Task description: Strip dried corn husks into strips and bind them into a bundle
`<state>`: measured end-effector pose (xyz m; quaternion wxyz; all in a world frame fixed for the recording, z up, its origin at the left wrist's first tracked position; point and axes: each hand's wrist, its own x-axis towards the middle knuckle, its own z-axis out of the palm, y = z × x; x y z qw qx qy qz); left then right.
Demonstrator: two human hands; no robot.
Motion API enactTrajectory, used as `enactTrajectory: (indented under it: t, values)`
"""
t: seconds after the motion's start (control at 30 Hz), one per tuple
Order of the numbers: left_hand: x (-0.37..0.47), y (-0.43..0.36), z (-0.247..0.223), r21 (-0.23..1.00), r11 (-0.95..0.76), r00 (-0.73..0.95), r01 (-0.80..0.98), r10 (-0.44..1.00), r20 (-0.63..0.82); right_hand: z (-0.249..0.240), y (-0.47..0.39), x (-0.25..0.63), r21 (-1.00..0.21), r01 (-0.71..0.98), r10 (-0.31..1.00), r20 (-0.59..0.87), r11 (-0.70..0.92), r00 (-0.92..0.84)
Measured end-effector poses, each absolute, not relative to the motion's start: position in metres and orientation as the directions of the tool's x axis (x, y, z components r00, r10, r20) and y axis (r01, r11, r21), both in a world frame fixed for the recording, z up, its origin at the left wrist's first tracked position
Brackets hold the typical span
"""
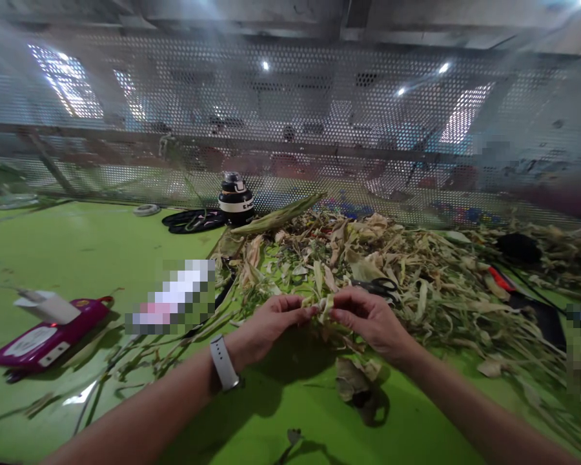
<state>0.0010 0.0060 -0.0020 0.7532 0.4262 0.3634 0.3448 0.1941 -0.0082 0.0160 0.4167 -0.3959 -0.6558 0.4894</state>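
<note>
Pinches pale husk scrap (325, 310) in left hand (274, 323), right hand (374, 323); borders tan leafy heap (416, 265), centre-right; has room over green tabletop (101, 248), mid-left.

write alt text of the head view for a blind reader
A person's left hand, with a white strap on its wrist, and right hand pinch a small, pale leaf-like piece over a bright green table. Beyond lies a heap of dry, pale leafy strips with dark scissors; a magenta power strip and black-and-white bottle are left.

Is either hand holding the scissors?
No, the scissors lie among the dried leaves, while the left hand and right hand pinch a small pale piece.
</note>
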Motion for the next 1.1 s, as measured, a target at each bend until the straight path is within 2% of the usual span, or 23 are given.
enactTrajectory:
  t: [0.1, 0.27, 0.47, 0.77, 0.97, 1.1]
  values:
    - [0.001, 0.006, -0.006, 0.929, 0.332, 0.499, -0.166, 0.841, -0.211, 0.013, -0.009, 0.19, -0.939, 0.179, 0.913, 0.221, 0.294, -0.342]
    - [0.001, 0.005, -0.01, 0.971, 0.219, 0.518, -0.1, 0.844, -0.137, 0.01, -0.016, 0.185, -0.982, 0.165, 0.924, 0.022, 0.092, -0.381]
    - [0.004, 0.004, -0.009, 0.993, 0.117, 0.465, -0.022, 0.88, -0.094, 0.007, -0.014, 0.185, -0.967, 0.227, 0.941, 0.038, 0.12, -0.336]
    - [0.008, -0.002, 0.0, 0.968, -0.149, 0.422, 0.204, 0.905, 0.051, 0.007, -0.013, 0.183, -0.974, 0.226, 0.954, -0.057, 0.011, -0.295]
    - [0.01, -0.007, -0.001, 0.954, -0.189, 0.378, 0.233, 0.921, 0.09, 0.004, -0.015, 0.182, -0.964, 0.265, 0.965, -0.052, 0.019, -0.257]
    - [0.011, -0.009, 0.001, 0.946, -0.199, 0.36, 0.255, 0.928, 0.098, 0.005, -0.02, 0.179, -0.923, 0.361, 0.969, 0.047, 0.134, -0.241]
